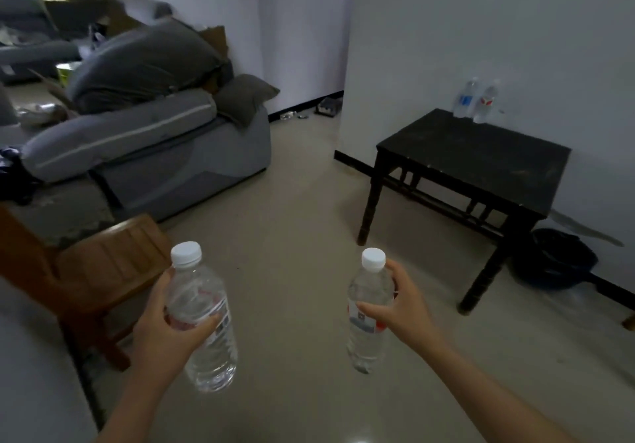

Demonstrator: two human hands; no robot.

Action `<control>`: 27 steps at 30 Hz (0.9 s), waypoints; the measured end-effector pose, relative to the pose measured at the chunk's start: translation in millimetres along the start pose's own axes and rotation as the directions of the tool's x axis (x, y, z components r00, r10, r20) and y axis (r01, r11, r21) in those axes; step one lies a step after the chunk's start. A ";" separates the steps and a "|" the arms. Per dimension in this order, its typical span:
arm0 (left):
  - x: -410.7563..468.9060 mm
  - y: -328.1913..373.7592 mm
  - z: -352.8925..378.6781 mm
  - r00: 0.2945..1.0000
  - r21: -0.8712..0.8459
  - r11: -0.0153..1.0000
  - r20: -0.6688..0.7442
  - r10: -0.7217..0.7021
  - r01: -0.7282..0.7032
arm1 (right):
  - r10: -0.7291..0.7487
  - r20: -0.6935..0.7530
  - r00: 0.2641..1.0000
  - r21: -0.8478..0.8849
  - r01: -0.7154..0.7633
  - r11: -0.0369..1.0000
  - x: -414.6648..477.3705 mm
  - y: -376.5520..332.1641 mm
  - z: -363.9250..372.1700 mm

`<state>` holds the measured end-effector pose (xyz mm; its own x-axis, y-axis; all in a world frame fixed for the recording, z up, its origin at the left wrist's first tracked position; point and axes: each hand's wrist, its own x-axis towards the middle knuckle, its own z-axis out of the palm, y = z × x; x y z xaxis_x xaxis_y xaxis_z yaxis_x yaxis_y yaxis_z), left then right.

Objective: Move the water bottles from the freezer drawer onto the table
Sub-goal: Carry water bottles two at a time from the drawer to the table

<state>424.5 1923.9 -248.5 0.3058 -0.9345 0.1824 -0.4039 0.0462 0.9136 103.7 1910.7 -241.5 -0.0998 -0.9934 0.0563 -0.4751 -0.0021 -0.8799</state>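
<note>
Left hand [161,322] grip closed round one clear water bottle [202,319], right hand [402,308] grip closed round another bottle [369,308], both upright above the floor. Two more bottles [476,102] stand on the dark tabletop [481,157], well apart.

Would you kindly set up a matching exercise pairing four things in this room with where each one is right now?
Things:
1. bottle with blue label
2. bottle in left hand
3. wooden chair
4. dark basin

Places:
A. on the floor beside the black table, against the wall
B. carried in the air, gripped by the left hand
C. standing at the table's far corner
D. on the floor at the left, in front of the grey sofa

Pairs: 1-C, 2-B, 3-D, 4-A
</note>
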 end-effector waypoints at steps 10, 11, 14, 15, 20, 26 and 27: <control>112.0 -19.1 -45.3 0.994 -0.008 0.994 0.024 0.109 -0.109 | -0.145 -0.069 0.987 -0.024 0.143 0.989 91.6 -62.2 64.3; 123.1 -20.3 -44.8 0.994 -0.024 0.994 0.023 0.109 -0.108 | -0.148 -0.077 0.986 -0.017 0.147 0.989 101.1 -64.9 66.7; 148.9 -18.4 -37.3 0.994 -0.051 0.993 0.017 0.104 -0.103 | -0.147 -0.091 0.985 -0.017 0.146 0.989 122.9 -71.0 70.5; 159.9 -17.6 -32.7 0.994 -0.055 0.993 0.018 0.109 -0.108 | -0.147 -0.091 0.985 -0.019 0.146 0.989 133.3 -71.8 71.9; 203.3 -11.0 -8.2 0.993 -0.111 0.988 0.031 0.110 -0.106 | -0.140 -0.059 0.988 -0.043 0.137 0.990 183.9 -71.7 77.3; 271.3 1.2 21.4 0.993 -0.118 0.987 0.021 0.112 -0.109 | -0.188 -0.032 0.982 -0.038 0.187 0.982 272.5 -75.4 85.5; 281.7 3.7 24.5 0.993 -0.114 0.987 0.017 0.114 -0.111 | -0.201 -0.027 0.979 -0.034 0.200 0.979 284.8 -78.0 87.6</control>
<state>487.9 1652.3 -202.7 0.2426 -0.9291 0.2791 -0.3349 0.1898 0.9229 188.9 1617.9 -198.1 -0.0264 -0.9693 0.2445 -0.5149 -0.1964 -0.8344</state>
